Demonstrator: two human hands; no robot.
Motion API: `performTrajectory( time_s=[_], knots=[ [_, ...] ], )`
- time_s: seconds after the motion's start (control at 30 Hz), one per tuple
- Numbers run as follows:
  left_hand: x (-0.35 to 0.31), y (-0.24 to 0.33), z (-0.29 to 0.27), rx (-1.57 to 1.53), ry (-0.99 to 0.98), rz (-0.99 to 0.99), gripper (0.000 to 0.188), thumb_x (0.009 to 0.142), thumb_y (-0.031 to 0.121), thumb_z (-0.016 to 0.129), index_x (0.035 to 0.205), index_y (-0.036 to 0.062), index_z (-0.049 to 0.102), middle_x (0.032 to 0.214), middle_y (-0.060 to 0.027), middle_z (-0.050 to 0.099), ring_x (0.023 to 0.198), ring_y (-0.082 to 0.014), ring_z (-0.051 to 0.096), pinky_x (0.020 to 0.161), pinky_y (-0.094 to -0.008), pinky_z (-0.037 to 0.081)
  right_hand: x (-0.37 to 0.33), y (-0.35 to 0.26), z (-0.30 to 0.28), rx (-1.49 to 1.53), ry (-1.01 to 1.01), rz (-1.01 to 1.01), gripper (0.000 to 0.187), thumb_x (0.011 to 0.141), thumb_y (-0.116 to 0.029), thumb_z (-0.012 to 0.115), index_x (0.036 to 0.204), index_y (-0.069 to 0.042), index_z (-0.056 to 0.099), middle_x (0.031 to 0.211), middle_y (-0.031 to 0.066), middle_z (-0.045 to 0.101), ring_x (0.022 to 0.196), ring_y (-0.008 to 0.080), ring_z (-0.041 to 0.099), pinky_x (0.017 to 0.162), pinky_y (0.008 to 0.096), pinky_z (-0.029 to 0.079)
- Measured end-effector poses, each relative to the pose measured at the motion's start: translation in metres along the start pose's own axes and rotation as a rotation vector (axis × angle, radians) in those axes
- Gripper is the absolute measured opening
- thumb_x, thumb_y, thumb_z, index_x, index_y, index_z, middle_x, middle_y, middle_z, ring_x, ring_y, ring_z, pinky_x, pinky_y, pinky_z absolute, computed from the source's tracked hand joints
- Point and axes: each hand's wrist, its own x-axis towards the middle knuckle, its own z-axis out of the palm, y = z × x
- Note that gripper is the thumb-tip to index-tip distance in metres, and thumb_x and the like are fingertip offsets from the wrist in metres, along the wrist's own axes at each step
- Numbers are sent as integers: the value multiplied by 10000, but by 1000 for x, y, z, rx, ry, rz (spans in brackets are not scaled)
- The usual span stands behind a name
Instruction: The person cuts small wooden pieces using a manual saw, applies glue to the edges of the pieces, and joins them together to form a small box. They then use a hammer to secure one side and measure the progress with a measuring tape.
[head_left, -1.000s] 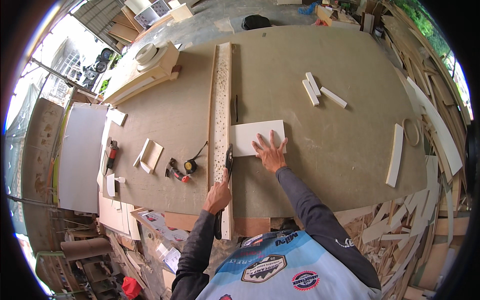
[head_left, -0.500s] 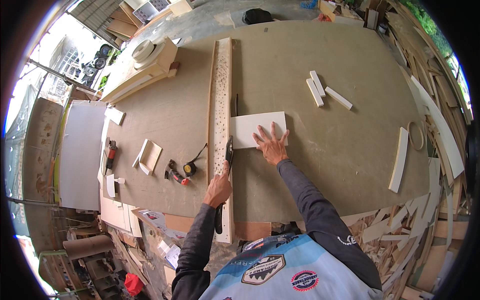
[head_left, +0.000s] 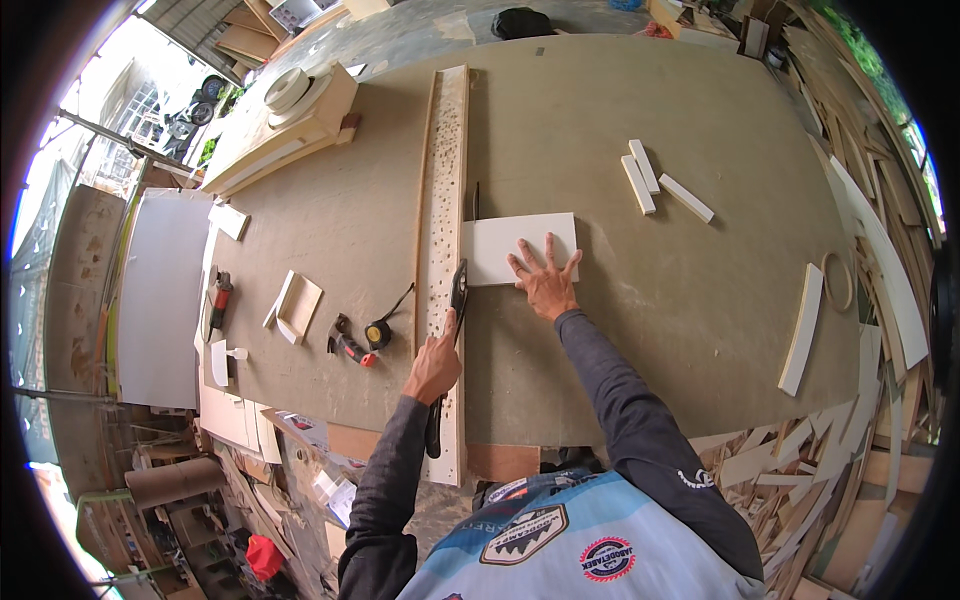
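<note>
A white rectangular board (head_left: 495,250) lies flat on the large brown-green tabletop (head_left: 600,350), its left end against a long speckled strip (head_left: 446,150). My right hand (head_left: 548,290) rests on the board, palm down with fingers spread. On the strip, my left hand (head_left: 433,368) is wrapped round a long narrow black tool (head_left: 459,285), index finger stretched along it. The tool's front end is beside the board's near left corner; its exact kind is unclear. A thin black piece or slot (head_left: 476,200) shows just beyond the board.
Left of the strip lie a tape measure (head_left: 377,334), a black-and-red tool (head_left: 350,345), a small open wooden box (head_left: 298,305) and a red power tool (head_left: 220,298). Several white strips (head_left: 640,180) and a longer curved one (head_left: 800,330) lie to the right. A wooden case (head_left: 290,135) stands far left.
My left hand and the black tool have slid slightly away from me along the strip. The white board, under my right hand, also sits a little farther off; the view has shifted slightly.
</note>
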Motion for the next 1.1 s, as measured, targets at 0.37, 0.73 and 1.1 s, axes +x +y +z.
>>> performTrajectory(
  time_s=[0.37, 0.73, 1.1],
  knots=[
    [18, 4, -8, 5, 0, 2, 865, 787, -22, 496, 1603, -47, 211, 826, -382, 647, 752, -539, 670, 754, -597, 531, 17, 6, -1, -27, -1, 0, 506, 1028, -429, 533, 1526, -353, 487, 1699, -66, 260, 1574, 425, 104, 1041, 931, 161],
    [42, 1, -10, 29, 7, 3, 864, 797, -18, 493, 1615, -24, 214, 872, -399, 646, 806, -547, 676, 801, -586, 540, 38, 18, 4, -1, 19, 5, 495, 1019, -419, 557, 1507, -354, 513, 1693, -65, 281, 1574, 427, 109, 1040, 934, 141],
    [61, 8, -24, 26, 9, -15, 850, 795, -19, 487, 1606, -34, 232, 881, -406, 649, 826, -547, 684, 808, -584, 543, 59, 23, 0, -7, 10, 5, 501, 1018, -421, 560, 1512, -356, 507, 1695, -59, 278, 1574, 428, 109, 1037, 933, 149]
  ],
)
